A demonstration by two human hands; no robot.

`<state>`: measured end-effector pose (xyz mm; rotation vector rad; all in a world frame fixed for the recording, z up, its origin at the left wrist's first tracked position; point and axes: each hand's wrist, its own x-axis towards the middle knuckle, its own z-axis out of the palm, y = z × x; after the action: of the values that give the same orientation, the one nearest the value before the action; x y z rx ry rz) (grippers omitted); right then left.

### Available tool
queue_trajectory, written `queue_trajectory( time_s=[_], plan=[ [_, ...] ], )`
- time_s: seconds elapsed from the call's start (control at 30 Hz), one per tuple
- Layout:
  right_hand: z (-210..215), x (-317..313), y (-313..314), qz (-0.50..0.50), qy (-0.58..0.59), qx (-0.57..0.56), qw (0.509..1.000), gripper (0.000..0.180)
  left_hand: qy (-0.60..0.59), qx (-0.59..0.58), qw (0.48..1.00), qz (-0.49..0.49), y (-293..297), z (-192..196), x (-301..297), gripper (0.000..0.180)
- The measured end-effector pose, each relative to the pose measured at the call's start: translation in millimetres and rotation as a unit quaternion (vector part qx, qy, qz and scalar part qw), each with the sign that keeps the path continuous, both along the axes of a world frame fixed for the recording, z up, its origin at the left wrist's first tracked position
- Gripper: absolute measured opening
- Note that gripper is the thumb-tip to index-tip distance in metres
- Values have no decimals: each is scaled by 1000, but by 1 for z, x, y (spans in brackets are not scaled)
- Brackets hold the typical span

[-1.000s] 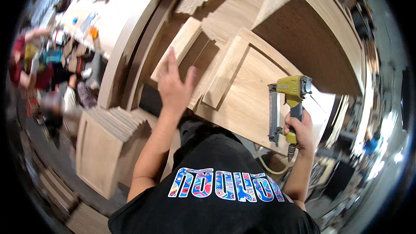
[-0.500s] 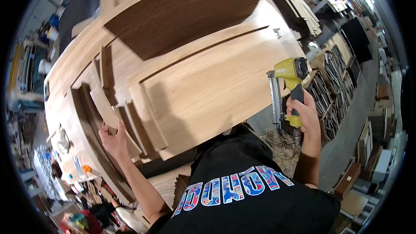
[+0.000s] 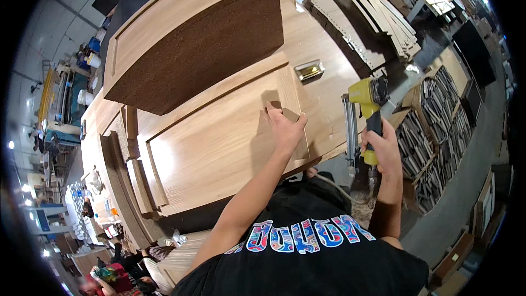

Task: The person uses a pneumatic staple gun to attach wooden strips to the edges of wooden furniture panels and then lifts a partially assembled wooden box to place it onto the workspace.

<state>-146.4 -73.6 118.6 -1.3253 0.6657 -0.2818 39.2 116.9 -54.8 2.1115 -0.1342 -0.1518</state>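
My right hand is wrapped round the black grip of a yellow-green pneumatic nail gun, held upright at the right of the table with its long magazine on the left side. My left hand is closed on a small wood block at the right end of a framed wood panel. The fingers hide much of the block. Behind the panel stands a stack of framed panels with dark brown sides. An open metal box of staples rests on the tabletop beyond the hand.
Wood strips lie at the panel's left, by a long brown rail. An air hose runs near my waist. At right stands a bin of thin offcuts. Curved boards are stacked behind; another person is at lower left.
My left hand has moved from the wood pieces at the left to the right end of the panel, carrying a wood piece. The nail gun stays in my right hand, nearly in place.
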Motion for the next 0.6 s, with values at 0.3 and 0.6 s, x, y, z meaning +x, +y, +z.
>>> queue_trajectory(
  time_s=[0.3, 0.6],
  plan=[
    [-10, -1, -99, 38, 6, 24, 999, 19, -51, 179, 982, 22, -78, 7, 30, 124],
    [-31, 34, -130, 95, 18, 56, 994, 22, -47, 220, 971, 79, -105, -9, 37, 111]
  ],
)
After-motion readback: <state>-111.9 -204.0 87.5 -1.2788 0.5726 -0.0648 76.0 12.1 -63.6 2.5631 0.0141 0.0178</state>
